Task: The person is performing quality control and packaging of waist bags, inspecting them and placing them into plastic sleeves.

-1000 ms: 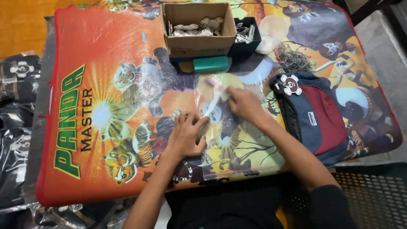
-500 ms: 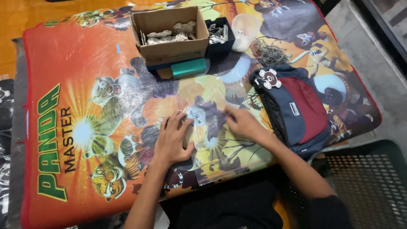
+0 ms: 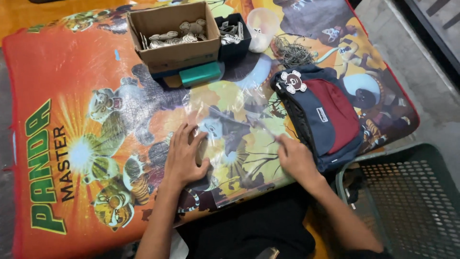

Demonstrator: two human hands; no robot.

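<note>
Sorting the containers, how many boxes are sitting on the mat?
2: a brown cardboard box at the mat's far edge, and a small black box right beside it. More could be hidden outside the view.
</note>
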